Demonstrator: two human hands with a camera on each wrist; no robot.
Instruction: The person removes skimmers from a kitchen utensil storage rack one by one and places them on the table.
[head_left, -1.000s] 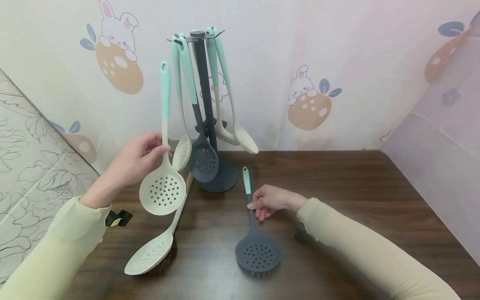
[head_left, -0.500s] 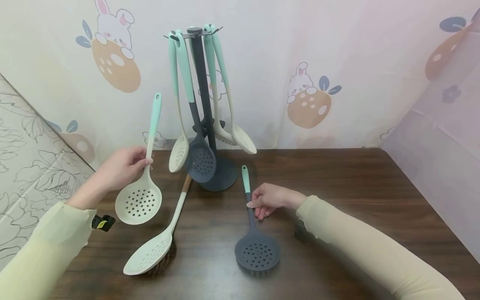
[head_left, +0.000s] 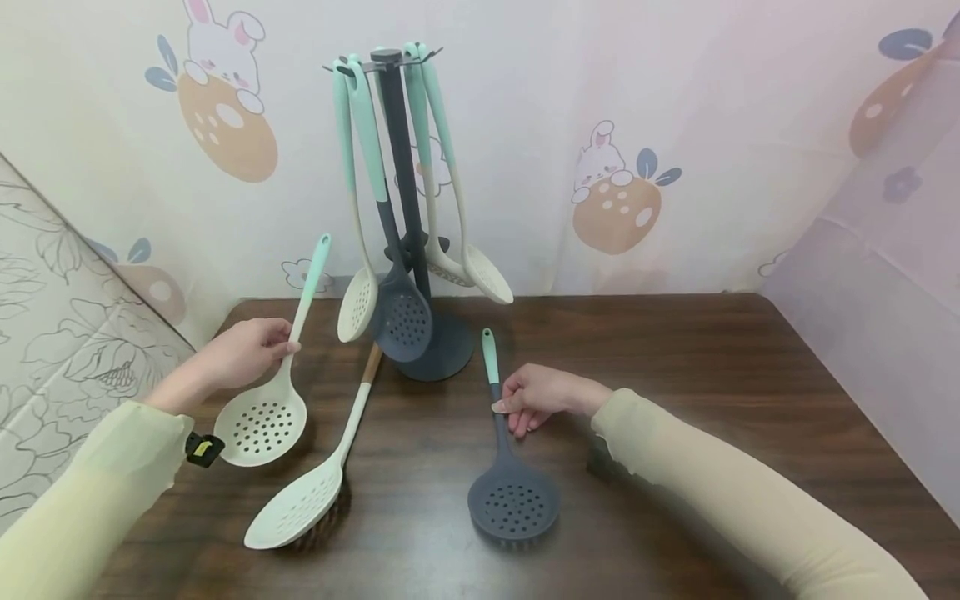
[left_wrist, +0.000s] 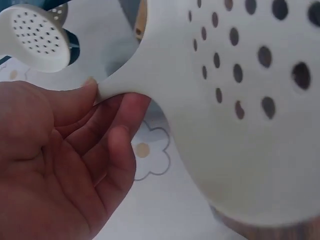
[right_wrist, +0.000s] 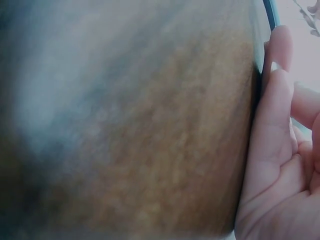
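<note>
In the head view, my left hand point(head_left: 243, 354) grips a cream skimmer point(head_left: 260, 423) with a mint handle by its lower stem. The skimmer leans low at the table's left, its handle pointing up. Up close in the left wrist view, thumb and fingers pinch the narrow neck below the perforated head point(left_wrist: 225, 160). My right hand point(head_left: 543, 398) pinches the stem of a dark grey skimmer point(head_left: 513, 500), which also has a mint handle and lies low over the table's middle. The right wrist view shows that hand point(right_wrist: 275, 155) beside a large blurred brown surface.
A black utensil stand point(head_left: 433, 354) at the back holds several mint-handled utensils, including a dark skimmer point(head_left: 403, 321) and a cream slotted spoon point(head_left: 487, 275). A cream slotted spoon with a wooden handle end point(head_left: 300, 504) lies between my hands on the brown table point(head_left: 675, 358).
My left hand has carried the cream skimmer left and down, away from the stand, and its handle now tilts right. The right hand has stayed on the dark skimmer.
</note>
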